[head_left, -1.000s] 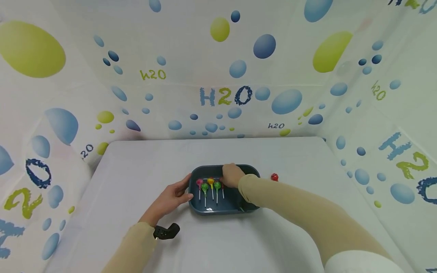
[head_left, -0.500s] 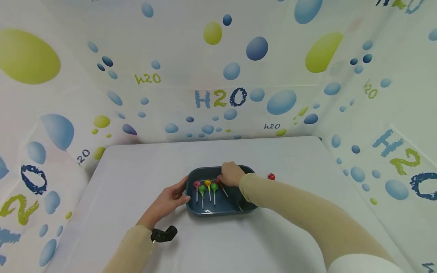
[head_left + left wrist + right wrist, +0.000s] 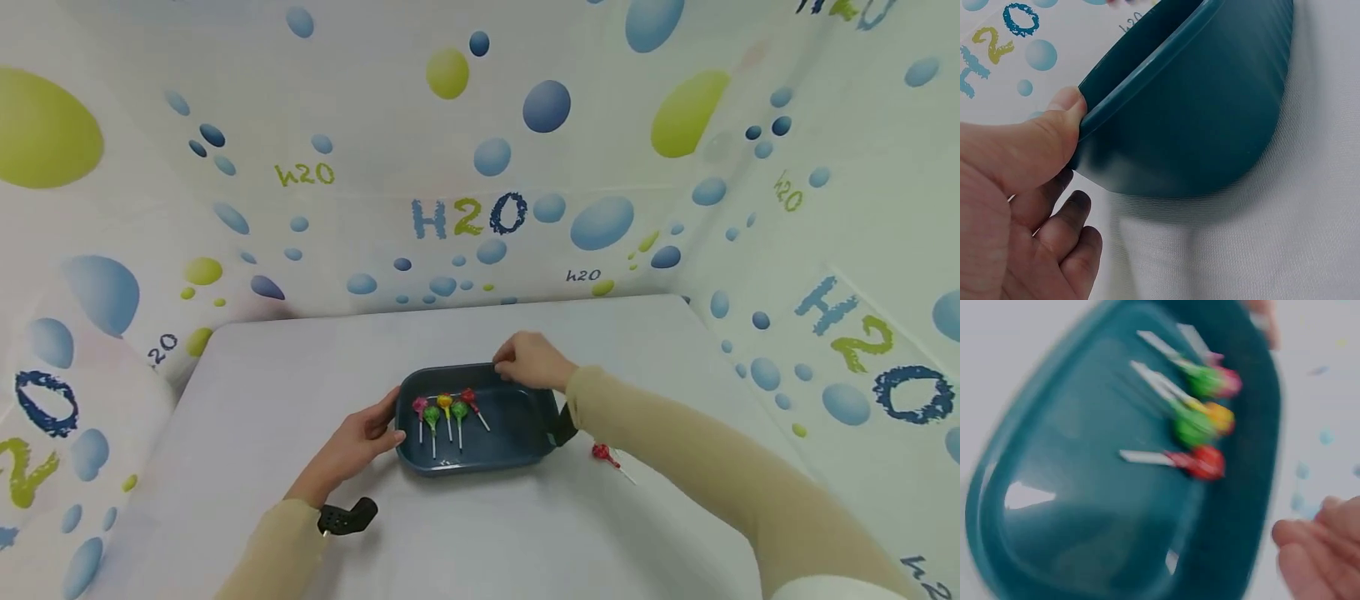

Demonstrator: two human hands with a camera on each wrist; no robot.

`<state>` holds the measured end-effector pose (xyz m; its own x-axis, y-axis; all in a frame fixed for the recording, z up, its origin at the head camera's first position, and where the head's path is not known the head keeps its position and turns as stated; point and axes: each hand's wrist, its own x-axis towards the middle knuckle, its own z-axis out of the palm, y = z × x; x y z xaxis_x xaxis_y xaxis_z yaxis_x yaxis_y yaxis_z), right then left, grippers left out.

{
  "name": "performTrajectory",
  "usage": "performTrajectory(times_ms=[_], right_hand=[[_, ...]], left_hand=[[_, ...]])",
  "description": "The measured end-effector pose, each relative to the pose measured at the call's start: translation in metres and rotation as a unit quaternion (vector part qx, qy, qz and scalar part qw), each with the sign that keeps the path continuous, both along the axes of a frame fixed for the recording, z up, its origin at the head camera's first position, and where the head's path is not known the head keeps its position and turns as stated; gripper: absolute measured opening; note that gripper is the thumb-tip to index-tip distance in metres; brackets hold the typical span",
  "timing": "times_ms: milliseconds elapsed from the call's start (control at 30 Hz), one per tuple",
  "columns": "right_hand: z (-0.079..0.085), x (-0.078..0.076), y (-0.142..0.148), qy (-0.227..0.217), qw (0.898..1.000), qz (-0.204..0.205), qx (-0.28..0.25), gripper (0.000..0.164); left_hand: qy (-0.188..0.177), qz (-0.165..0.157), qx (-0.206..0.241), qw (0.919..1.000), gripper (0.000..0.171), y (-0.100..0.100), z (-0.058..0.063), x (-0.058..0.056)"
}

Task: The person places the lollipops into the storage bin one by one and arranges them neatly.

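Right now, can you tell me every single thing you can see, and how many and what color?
Tray: one, dark blue-green, on the table
Pink lollipop: one, in the tray
Green lollipops: two, in the tray
Yellow lollipop: one, in the tray
Inner red lollipop: one, in the tray
Outer red lollipop: one, on the table, right of the tray
Table: one, white, under everything
Backdrop: white, with blue and green spots and H2O letters, around the table
Sleeves: two, tan, on the arms
Wrist device: black, on the left wrist
Hands: two; left holding the tray's rim, right by its far rim
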<state>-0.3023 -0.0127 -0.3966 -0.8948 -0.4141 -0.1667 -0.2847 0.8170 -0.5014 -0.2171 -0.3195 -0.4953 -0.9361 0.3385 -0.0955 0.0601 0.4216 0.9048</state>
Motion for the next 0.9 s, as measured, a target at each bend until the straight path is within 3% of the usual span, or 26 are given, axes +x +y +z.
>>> performTrajectory(times_ms=[167, 300, 400, 500, 767, 900], right_hand=[[0.024, -0.009, 0.063, 0.045, 0.992, -0.052, -0.11, 0.031], [0.021, -0.014, 0.121, 0.062, 0.978, -0.125, -0.156, 0.031], [0.008, -0.015, 0.152, 0.066, 0.973, -0.159, -0.156, 0.031], [-0.012, -0.013, 0.164, 0.051, 0.972, -0.175, -0.145, 0.032], [-0.067, -0.009, 0.152, -0.015, 0.977, -0.187, -0.106, 0.038], [-0.083, -0.009, 0.15, -0.033, 0.977, -0.193, -0.087, 0.039]], left_hand=[[-0.001, 0.011, -0.025, 0.9996, 0.077, -0.009, 0.006, -0.003], [0.0, 0.011, -0.032, 0.9994, 0.078, -0.013, 0.009, -0.004], [-0.004, 0.008, -0.027, 0.9996, 0.078, -0.013, 0.008, -0.004], [-0.007, 0.005, -0.022, 0.9997, 0.079, -0.012, 0.007, -0.004], [-0.024, 0.004, -0.024, 0.9994, 0.08, -0.004, 0.003, -0.005], [-0.027, 0.001, -0.022, 0.9994, 0.08, 0.001, 0.001, -0.008]])
